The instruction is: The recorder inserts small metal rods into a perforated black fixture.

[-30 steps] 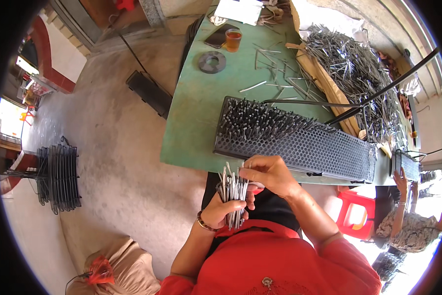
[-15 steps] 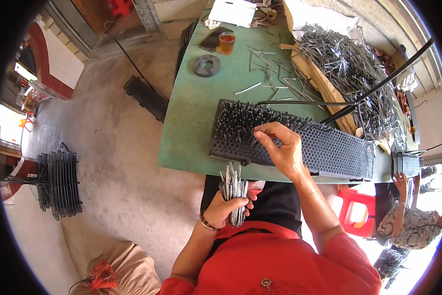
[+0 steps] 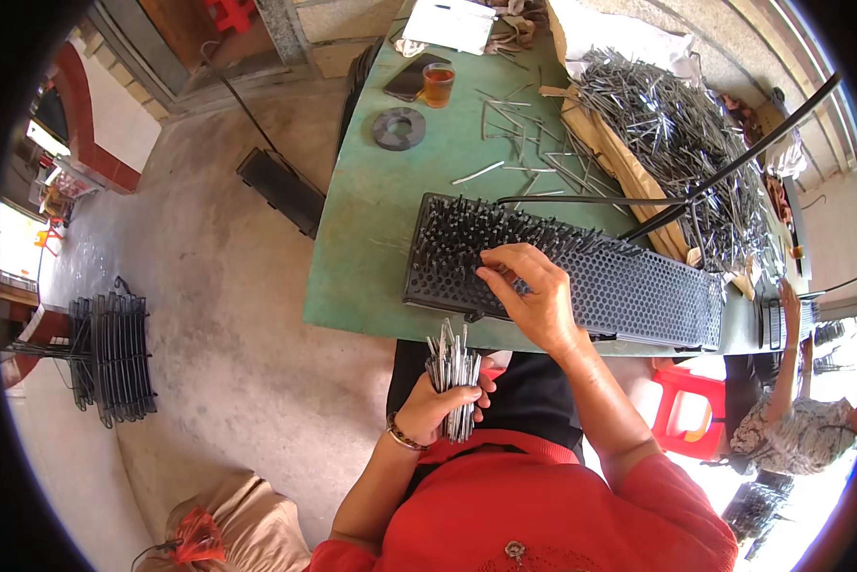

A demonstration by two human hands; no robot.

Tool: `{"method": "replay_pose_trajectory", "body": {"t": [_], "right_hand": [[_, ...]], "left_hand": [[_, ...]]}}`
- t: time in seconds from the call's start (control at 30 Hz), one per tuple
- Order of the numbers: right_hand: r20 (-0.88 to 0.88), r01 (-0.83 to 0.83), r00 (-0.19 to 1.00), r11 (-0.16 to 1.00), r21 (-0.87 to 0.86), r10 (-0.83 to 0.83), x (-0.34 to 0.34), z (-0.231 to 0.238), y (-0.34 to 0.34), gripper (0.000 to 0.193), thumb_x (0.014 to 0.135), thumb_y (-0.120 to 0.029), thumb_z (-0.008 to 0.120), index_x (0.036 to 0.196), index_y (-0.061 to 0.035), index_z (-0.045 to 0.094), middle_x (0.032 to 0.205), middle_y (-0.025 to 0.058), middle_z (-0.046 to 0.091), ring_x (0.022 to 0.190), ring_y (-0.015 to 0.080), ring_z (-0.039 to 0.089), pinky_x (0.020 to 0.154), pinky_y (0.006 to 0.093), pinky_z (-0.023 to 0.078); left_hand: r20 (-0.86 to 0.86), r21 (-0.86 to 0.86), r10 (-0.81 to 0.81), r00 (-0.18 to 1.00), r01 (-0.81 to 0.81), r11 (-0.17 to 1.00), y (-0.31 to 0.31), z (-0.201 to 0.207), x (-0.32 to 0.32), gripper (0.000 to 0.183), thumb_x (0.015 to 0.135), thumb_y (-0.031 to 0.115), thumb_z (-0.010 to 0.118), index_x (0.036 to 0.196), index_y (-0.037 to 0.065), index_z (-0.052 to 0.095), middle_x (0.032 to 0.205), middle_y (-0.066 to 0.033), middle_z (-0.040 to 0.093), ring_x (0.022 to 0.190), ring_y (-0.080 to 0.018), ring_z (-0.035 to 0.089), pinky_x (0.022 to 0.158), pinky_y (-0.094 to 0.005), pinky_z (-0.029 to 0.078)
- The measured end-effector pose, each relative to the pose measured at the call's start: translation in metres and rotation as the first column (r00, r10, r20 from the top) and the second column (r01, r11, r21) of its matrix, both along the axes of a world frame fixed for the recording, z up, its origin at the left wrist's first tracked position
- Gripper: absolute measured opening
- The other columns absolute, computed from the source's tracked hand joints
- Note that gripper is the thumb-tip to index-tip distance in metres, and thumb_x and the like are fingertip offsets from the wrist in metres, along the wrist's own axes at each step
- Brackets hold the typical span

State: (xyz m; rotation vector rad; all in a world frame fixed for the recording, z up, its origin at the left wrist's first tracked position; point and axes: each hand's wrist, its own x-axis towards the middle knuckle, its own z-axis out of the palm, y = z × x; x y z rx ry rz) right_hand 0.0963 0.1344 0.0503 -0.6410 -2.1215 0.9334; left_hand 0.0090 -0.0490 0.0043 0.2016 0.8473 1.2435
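One rack (image 3: 638, 291): black, long, full of holes, on worktop (image 3: 367, 238) by its near edge; lies ahead of L hand (image 3: 428, 405), under R hand (image 3: 543, 300).
Rack axis: runs L to R on a slant, R end closer to person; lens bends edges.
Pins (image 3: 462, 224): dark, stuck up from rack, dense at L end, thinner along far side; bare holes show along near side + R part.
Nearer hand: R, over rack's L half, at near side of pins.
R fingers: thumb + index tips almost meeting; can't tell if a rod's btwn them or if they touch pins.
L fingers: wrapped round bundle (image 3: 454, 372) of silver rods, thumb across front.
Bundle axis: approx upright in view, tops fanned a bit, pointing twd rack's L half.
Bundle vs rack: tops near rack's front edge in view; true gap hard to judge.
Bundle vs R hand: bundle lower + to L, apart.
Heap (image 3: 672, 124): loose rods, beyond rack, far R, beside card (image 3: 614, 162).
Strays (image 3: 522, 138): scattered rods, btwn heap & ring (image 3: 386, 140).
Cup (image 3: 438, 86): amber drink, just past ring.
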Motion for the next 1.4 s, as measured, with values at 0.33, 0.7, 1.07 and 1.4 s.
{"method": "replay_pose_trajectory", "body": {"t": [0.33, 0.7, 1.07, 1.4], "right_hand": [[0.045, 0.004, 0.999, 0.935, 0.354, -0.021, 0.0, -0.008, -0.004, 0.027, 0.078, -0.002, 0.07, 0.105, 0.001, 0.064, 0.108, 0.0135, 0.06, 0.09, 0.0258, 0.061, 0.076, 0.0332, 0.051], [0.07, 0.11, 0.986, 0.9, 0.422, -0.153, 0.005, 0.005, -0.013, 0.027, 0.078, -0.008, 0.07, 0.103, 0.0007, 0.066, 0.112, 0.0128, 0.058, 0.086, 0.0247, 0.055, 0.076, 0.0342, 0.047], [0.096, -0.341, 0.889, 0.787, -0.513, 0.448, 0.005, 0.009, -0.028, 0.022, 0.084, -0.022, 0.071, 0.09, -0.0008, 0.069, 0.084, 0.0066, 0.067, 0.079, 0.0155, 0.061, 0.073, 0.0311, 0.048], [-0.161, -0.154, 0.983, 0.871, -0.467, 0.088, -0.025, 0.016, -0.011, 0.019, 0.094, -0.015, 0.059, 0.099, 0.004, 0.06, 0.088, 0.0057, 0.065, 0.081, 0.0102, 0.059, 0.075, 0.0245, 0.049]], "left_hand": [[-0.017, 0.013, -0.039, 0.999, 0.039, 0.999, -0.001, 0.001, 0.002, 0.044, 0.081, 0.0, 0.057, 0.125, -0.003, 0.051, 0.094, -0.01, 0.061, 0.08, -0.0159, 0.061, 0.065, -0.0292, 0.055], [-0.051, 0.042, -0.028, 0.998, 0.03, 0.999, 0.0, 0.007, 0.001, 0.036, 0.085, 0.005, 0.061, 0.12, -0.002, 0.055, 0.093, -0.0073, 0.062, 0.078, -0.0134, 0.061, 0.066, -0.0281, 0.054], [-0.163, 0.14, -0.083, 0.983, 0.106, 0.984, -0.001, 0.013, -0.004, 0.034, 0.082, 0.005, 0.066, 0.114, 0.0, 0.054, 0.089, -0.0063, 0.062, 0.072, -0.0131, 0.061, 0.063, -0.0262, 0.052], [-0.05, -0.002, -0.017, 0.999, 0.017, 1.0, -0.011, -0.007, -0.004, 0.041, 0.083, 0.005, 0.065, 0.12, -0.002, 0.051, 0.088, -0.0059, 0.061, 0.074, -0.0123, 0.058, 0.06, -0.0278, 0.051]]}}
